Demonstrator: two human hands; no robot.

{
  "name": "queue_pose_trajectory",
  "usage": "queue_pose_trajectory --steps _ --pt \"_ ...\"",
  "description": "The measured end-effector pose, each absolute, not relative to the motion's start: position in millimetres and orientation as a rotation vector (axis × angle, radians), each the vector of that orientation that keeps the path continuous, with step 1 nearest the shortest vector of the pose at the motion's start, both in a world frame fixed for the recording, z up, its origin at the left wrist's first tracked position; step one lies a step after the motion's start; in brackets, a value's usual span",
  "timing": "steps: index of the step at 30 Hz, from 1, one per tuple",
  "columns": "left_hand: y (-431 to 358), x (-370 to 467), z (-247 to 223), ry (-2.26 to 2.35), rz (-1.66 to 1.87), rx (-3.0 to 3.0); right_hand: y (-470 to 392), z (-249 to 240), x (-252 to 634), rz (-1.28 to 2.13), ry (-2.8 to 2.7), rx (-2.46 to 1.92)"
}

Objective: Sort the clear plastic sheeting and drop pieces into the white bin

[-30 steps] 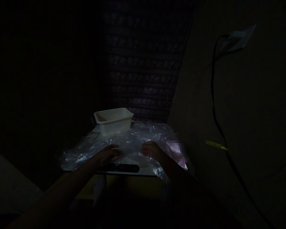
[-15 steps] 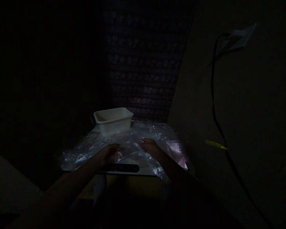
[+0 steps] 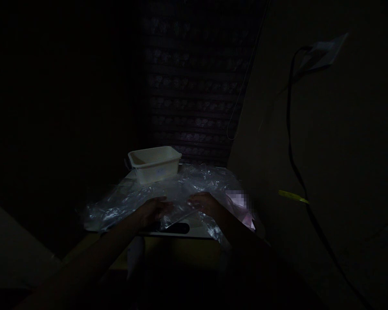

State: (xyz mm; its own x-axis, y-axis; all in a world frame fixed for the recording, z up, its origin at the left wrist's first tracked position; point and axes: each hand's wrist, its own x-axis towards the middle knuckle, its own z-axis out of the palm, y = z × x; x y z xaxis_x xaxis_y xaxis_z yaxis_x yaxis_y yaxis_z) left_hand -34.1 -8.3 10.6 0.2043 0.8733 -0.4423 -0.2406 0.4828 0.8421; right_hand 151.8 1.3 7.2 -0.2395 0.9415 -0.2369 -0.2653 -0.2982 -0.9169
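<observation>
Clear, crinkled plastic sheeting (image 3: 123, 209), perhaps bags, covers most of a small white table (image 3: 198, 230). My left hand (image 3: 153, 211) lies over the near part of the plastic, fingers stretched forward and slightly apart. Opposite it, my right hand (image 3: 207, 203) has its fingers closed on the plastic, a fold of it running between the two hands. Dim light hides the exact fingertip contact. Behind the hands stands a cream plastic tub (image 3: 157, 172), its visible inside dark.
A pinkish item (image 3: 247, 219), partly blurred out, lies at the table's right edge. The near edge has a dark handle slot (image 3: 179, 228). On the right wall, a black cable (image 3: 289, 129) with a yellow tag (image 3: 291, 196) hangs from an outlet (image 3: 323, 54). Patterned blinds (image 3: 194, 103) hang behind.
My left hand has shifted slightly right and its fingers have stretched out over the plastic. My right hand stays nearly in place, its fingers a little lower.
</observation>
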Motion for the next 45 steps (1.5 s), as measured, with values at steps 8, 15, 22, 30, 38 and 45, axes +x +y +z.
queue_pose_trajectory --steps 8,15,22,30,38,45 --pt "-7.1 -29.0 21.4 1.088 1.012 0.839 9.5 21.8 146.1 1.193 -1.226 -1.167" --pt "7.4 -22.3 55.6 0.86 1.489 1.14 5.6 57.8 145.2 0.648 -1.529 -0.893" --pt "-4.3 -17.9 39.1 0.852 0.874 0.505 -17.4 48.5 133.0 -0.007 -2.014 -0.839" --pt "-0.3 -26.7 47.2 0.691 1.093 0.542 -40.2 57.6 122.6 0.045 -2.362 -0.725" --pt "-0.5 -34.3 44.5 0.524 0.809 0.65 -3.9 44.3 133.4 0.609 -1.611 -1.224" --pt "-3.2 -25.6 45.5 0.517 0.72 0.672 5.5 32.7 141.5 1.618 -1.256 -1.257"
